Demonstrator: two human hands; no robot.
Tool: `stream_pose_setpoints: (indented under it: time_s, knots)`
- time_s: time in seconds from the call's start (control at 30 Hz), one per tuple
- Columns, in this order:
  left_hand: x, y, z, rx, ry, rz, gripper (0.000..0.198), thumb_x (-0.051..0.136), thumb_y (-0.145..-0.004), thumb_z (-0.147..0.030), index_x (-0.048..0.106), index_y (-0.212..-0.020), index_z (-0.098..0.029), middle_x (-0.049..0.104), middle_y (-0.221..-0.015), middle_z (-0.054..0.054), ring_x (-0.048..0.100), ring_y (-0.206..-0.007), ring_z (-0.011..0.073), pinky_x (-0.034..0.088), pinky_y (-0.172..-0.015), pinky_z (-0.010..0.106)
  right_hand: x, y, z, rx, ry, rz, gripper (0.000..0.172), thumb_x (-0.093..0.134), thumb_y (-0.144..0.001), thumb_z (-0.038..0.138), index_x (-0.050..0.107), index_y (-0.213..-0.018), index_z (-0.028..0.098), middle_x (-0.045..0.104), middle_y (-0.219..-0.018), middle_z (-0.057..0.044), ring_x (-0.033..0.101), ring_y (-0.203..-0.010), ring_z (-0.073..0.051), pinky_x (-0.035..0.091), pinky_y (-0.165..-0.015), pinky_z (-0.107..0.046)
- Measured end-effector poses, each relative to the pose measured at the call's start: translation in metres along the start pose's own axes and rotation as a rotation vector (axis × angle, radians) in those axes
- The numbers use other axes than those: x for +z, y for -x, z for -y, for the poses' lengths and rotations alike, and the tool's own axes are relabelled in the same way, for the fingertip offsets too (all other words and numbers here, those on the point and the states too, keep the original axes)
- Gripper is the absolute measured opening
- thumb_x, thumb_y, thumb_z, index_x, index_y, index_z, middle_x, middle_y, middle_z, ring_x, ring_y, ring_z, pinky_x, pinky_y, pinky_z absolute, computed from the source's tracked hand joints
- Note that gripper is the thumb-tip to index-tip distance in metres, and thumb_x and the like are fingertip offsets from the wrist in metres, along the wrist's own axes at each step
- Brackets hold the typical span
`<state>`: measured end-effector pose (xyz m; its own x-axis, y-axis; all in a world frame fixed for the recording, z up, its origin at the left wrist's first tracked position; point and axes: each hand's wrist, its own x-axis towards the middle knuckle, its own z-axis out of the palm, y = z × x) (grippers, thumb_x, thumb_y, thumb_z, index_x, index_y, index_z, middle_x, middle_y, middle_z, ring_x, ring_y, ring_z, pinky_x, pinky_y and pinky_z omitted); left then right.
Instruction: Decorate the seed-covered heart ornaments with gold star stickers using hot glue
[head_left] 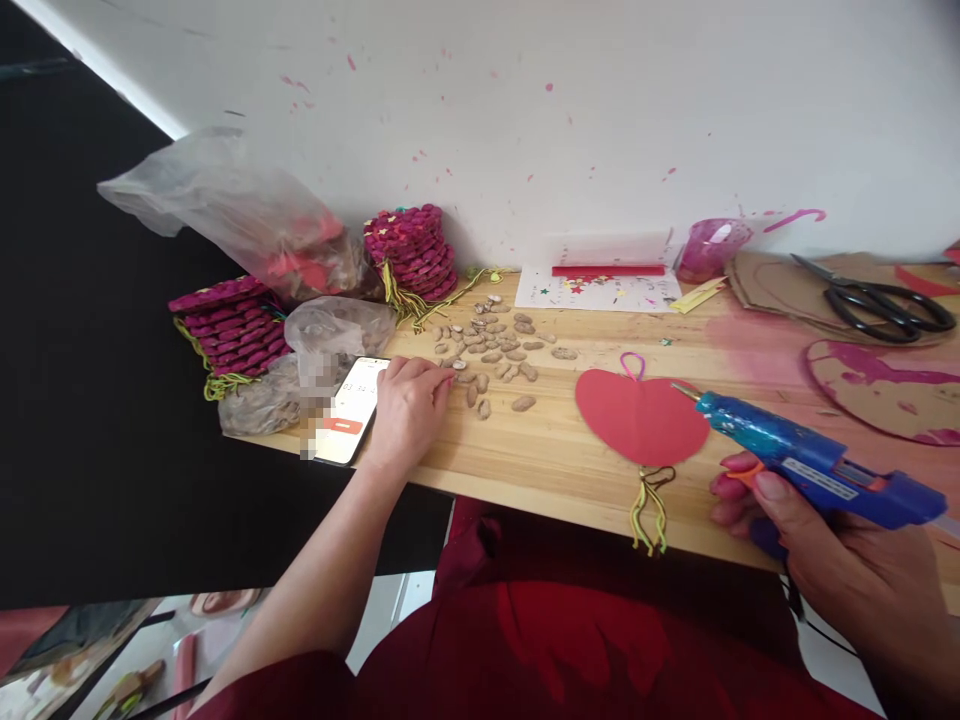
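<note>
My right hand (pixel 810 510) is wrapped round a blue glue gun (pixel 787 445), whose metal tip points left over the right edge of a red paper heart (pixel 637 415). The heart lies flat, with a pink loop (pixel 632 365) at its top and a yellow-green tassel (pixel 651 512) below. At the left edge of several scattered peanuts (pixel 491 345), my left hand (pixel 411 405) has its fingertips pinched together by a peanut; whether they hold it is hidden. A lit phone (pixel 349 412) lies directly left of that hand.
Plastic bags (pixel 255 215) and two magenta woven pieces (pixel 411 252) (pixel 234 330) stand at the left and back. White paper (pixel 600 290) bears a red strip and small stars. Black scissors (pixel 877 305) rest on cardboard (pixel 772 295) at the right, near a pink-stained cup (pixel 711 250).
</note>
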<state>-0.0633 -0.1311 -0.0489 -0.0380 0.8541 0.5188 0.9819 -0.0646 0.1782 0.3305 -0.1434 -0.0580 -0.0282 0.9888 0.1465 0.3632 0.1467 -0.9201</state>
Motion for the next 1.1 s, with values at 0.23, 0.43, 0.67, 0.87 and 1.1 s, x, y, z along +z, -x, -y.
stream_pose_setpoints:
  time_s: [0.23, 0.43, 0.67, 0.87, 1.1]
  knots:
    - [-0.015, -0.001, -0.033, -0.304, 0.579, 0.34, 0.02, 0.07, -0.085, -0.038, 0.081, -0.088, -0.021, 0.077, -0.086, 0.003, 0.066, -0.079, 0.0188, 0.049, -0.072, 0.03, 0.003, 0.0, 0.0, -0.011, -0.066, -0.003, 0.029, 0.07, -0.09, 0.052, 0.073, -0.091, 0.023, 0.073, -0.073, -0.004, 0.069, -0.056, -0.019, 0.062, -0.051, -0.028]
    - [-0.008, -0.006, -0.054, -0.311, 0.455, 0.462, 0.013, 0.073, -0.082, -0.03, 0.079, -0.077, -0.02, 0.071, -0.071, 0.0, 0.059, -0.066, 0.0148, 0.041, -0.063, 0.028, 0.003, 0.001, 0.0, 0.022, -0.095, -0.008, 0.029, 0.071, -0.089, 0.052, 0.073, -0.091, 0.023, 0.072, -0.073, -0.004, 0.07, -0.056, -0.019, 0.062, -0.052, -0.028]
    - [-0.009, -0.005, -0.049, -0.26, 0.303, 0.355, 0.007, 0.072, -0.085, -0.023, 0.079, -0.082, -0.022, 0.075, -0.083, 0.002, 0.063, -0.082, 0.0202, 0.044, -0.073, 0.033, 0.002, 0.001, -0.002, 0.014, -0.077, 0.007, 0.028, 0.071, -0.09, 0.051, 0.073, -0.092, 0.023, 0.073, -0.074, -0.004, 0.07, -0.058, -0.019, 0.063, -0.053, -0.028]
    - [-0.007, 0.0, -0.05, -0.212, 0.346, 0.303, 0.009, 0.071, -0.086, -0.019, 0.078, -0.09, -0.023, 0.077, -0.092, 0.003, 0.065, -0.095, 0.0233, 0.047, -0.085, 0.038, 0.003, 0.001, -0.002, 0.032, -0.087, -0.001, 0.028, 0.072, -0.089, 0.051, 0.073, -0.093, 0.023, 0.073, -0.074, -0.004, 0.07, -0.058, -0.019, 0.063, -0.054, -0.028]
    - [-0.001, 0.005, -0.053, -0.095, 0.257, 0.227, 0.008, 0.08, -0.083, -0.026, 0.078, -0.091, -0.027, 0.077, -0.097, 0.002, 0.063, -0.101, 0.0267, 0.043, -0.091, 0.045, 0.003, 0.001, -0.001, 0.025, -0.078, -0.006, 0.029, 0.071, -0.089, 0.052, 0.072, -0.091, 0.023, 0.072, -0.073, -0.004, 0.07, -0.057, -0.02, 0.062, -0.052, -0.029]
